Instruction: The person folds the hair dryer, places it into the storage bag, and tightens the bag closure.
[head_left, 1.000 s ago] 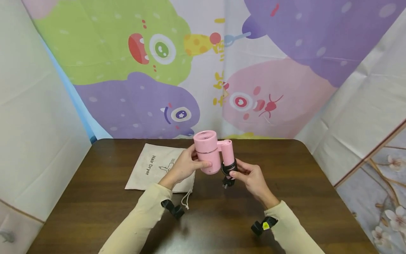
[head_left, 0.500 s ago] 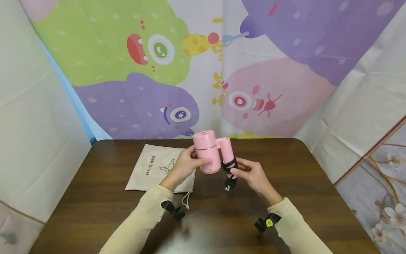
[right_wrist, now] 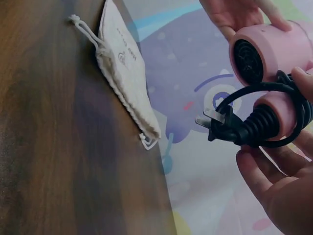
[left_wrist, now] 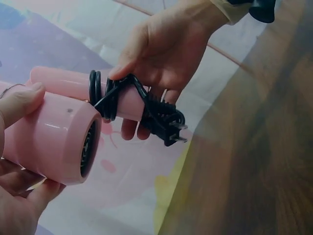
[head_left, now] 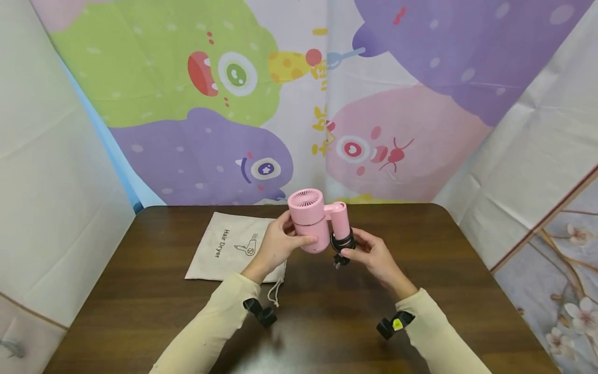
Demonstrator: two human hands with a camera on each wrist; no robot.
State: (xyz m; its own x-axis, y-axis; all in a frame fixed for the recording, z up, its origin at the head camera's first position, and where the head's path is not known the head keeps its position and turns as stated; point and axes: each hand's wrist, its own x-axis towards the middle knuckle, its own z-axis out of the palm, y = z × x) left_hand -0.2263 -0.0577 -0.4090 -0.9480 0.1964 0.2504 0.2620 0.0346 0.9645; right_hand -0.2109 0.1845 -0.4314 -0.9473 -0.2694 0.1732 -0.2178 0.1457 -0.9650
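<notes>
A pink hair dryer with its handle folded beside the barrel is held up above the table. My left hand grips the barrel, thumb across the front. The folded handle is pinched low down by my right hand, where a black power cord is wound round it. In the left wrist view the two-pin plug pokes out past the handle's end. The right wrist view shows the dark grille at one end of the barrel.
A cream drawstring bag printed "Hair Dryer" lies flat on the brown wooden table, left of the dryer. Its white cord trails toward the front. A cartoon-printed cloth hangs behind the table, and pale panels stand at both sides.
The dryer tipped so its top vent turned out of sight, then tilted back to show the vent again, slightly higher and further right. Both hands kept their grip; the bag stayed put.
</notes>
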